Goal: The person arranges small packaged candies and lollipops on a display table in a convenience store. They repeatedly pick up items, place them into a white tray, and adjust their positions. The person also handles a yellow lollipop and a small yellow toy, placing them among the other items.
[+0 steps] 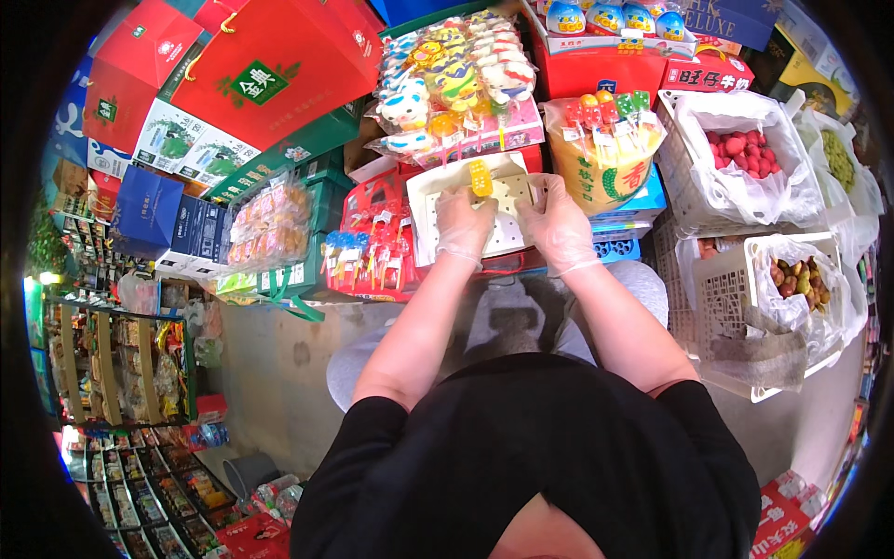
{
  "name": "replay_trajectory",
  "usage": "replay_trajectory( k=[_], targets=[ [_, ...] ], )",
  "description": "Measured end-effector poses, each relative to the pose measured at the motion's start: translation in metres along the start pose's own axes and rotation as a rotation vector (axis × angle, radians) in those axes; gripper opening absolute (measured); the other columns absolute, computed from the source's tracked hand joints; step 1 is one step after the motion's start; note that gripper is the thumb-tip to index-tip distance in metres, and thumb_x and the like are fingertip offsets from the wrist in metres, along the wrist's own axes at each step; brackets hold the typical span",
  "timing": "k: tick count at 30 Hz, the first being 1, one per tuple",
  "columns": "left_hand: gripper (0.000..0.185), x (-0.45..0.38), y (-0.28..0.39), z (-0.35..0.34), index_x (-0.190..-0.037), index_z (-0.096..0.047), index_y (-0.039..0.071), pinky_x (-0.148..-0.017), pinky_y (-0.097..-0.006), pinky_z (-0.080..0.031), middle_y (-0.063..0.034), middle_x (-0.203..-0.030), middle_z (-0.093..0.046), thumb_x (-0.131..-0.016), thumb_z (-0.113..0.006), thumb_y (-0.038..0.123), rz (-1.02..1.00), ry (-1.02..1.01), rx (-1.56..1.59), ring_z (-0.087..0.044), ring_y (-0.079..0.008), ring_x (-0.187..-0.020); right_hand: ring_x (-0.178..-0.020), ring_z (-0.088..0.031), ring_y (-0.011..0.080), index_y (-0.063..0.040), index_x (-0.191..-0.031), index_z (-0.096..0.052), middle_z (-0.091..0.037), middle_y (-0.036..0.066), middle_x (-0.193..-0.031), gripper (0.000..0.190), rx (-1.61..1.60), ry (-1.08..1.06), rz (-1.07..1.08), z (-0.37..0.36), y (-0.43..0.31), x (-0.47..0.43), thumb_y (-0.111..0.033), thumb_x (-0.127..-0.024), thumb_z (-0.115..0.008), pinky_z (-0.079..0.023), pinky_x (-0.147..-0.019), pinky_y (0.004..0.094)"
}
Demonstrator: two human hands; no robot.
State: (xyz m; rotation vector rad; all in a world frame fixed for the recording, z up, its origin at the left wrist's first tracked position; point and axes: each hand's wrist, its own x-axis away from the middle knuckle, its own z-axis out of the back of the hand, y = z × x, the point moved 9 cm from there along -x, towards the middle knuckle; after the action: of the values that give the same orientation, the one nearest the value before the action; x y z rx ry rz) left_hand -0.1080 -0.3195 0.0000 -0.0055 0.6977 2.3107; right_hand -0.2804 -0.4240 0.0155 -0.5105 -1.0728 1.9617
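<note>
A white cardboard tray (513, 237) with rows of small holes lies before me. My left hand (462, 222), in a clear plastic glove, grips a yellow dice-shaped lollipop (481, 179) over the tray's left part. At the tray's right edge is my right hand (557, 222), also gloved, its thumb and fingers close together against the rim; whether it holds anything small is hidden. To the left, lollipops with blue and red heads (353, 244) lie on red packaging. Red, orange and green dice lollipops (606, 112) rest on a yellow bag (604, 164) to the right.
Wrapped character candies (457, 77) stand behind the tray. Stacked red gift boxes (279, 63) and a pack of wrapped pastries (269, 220) are at left. White plastic crates (723, 300) with fruit stand at right. Shelves of snacks (119, 363) line the far left.
</note>
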Motion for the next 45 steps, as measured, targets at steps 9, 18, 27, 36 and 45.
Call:
replay_trajectory(
  k=[9,18,27,36,45],
  targets=[
    [0.049,0.004,0.001,-0.005,-0.113,-0.074,0.004,-0.106,-0.0496,-0.045,-0.0249,-0.127,-0.064,-0.081,-0.077,0.041,0.076,0.023,-0.124,-0.056,-0.0416,-0.123,-0.101,-0.072,0.0407,-0.012,-0.15,-0.044,-0.074,0.023,-0.11,0.07,0.186,-0.16,-0.071,-0.007,-0.002,0.002,-0.036,-0.09,-0.071,-0.055,-0.089,0.0501],
    [0.041,0.005,0.0,-0.011,-0.109,-0.075,0.002,-0.102,-0.0487,-0.048,-0.0202,-0.123,-0.068,-0.086,-0.071,0.035,0.036,0.081,-0.05,-0.061,-0.0409,-0.116,-0.099,-0.072,0.0418,-0.01,-0.156,-0.038,-0.074,0.025,-0.104,0.066,0.395,-0.274,-0.105,-0.029,0.019,-0.005,-0.032,-0.098,-0.058,-0.055,-0.089,0.053],
    [0.035,0.008,0.003,-0.006,-0.107,-0.074,0.001,-0.101,-0.0487,-0.049,-0.0198,-0.124,-0.069,-0.087,-0.07,0.029,0.011,0.096,0.064,-0.063,-0.041,-0.113,-0.099,-0.073,0.042,-0.006,-0.155,-0.036,-0.074,0.025,-0.104,0.061,0.473,-0.283,-0.115,-0.04,0.025,-0.009,-0.027,-0.1,-0.051,-0.056,-0.087,0.0534],
    [0.037,0.003,0.004,-0.014,-0.109,-0.073,0.001,-0.1,-0.0495,-0.049,-0.0204,-0.121,-0.069,-0.087,-0.07,0.031,-0.007,0.039,-0.024,-0.063,-0.0409,-0.111,-0.098,-0.072,0.0424,-0.006,-0.152,-0.043,-0.074,0.025,-0.102,0.063,0.423,-0.274,-0.131,-0.036,0.024,-0.007,-0.035,-0.098,-0.057,-0.056,-0.088,0.0532],
    [0.039,0.007,0.007,-0.013,-0.113,-0.071,0.0,-0.1,-0.0493,-0.048,-0.0207,-0.121,-0.069,-0.091,-0.069,0.032,-0.048,0.075,-0.048,-0.063,-0.0405,-0.111,-0.102,-0.071,0.0424,-0.005,-0.154,-0.041,-0.074,0.026,-0.104,0.07,0.386,-0.286,-0.129,-0.035,0.025,-0.007,-0.038,-0.096,-0.061,-0.055,-0.09,0.0523]
  ],
)
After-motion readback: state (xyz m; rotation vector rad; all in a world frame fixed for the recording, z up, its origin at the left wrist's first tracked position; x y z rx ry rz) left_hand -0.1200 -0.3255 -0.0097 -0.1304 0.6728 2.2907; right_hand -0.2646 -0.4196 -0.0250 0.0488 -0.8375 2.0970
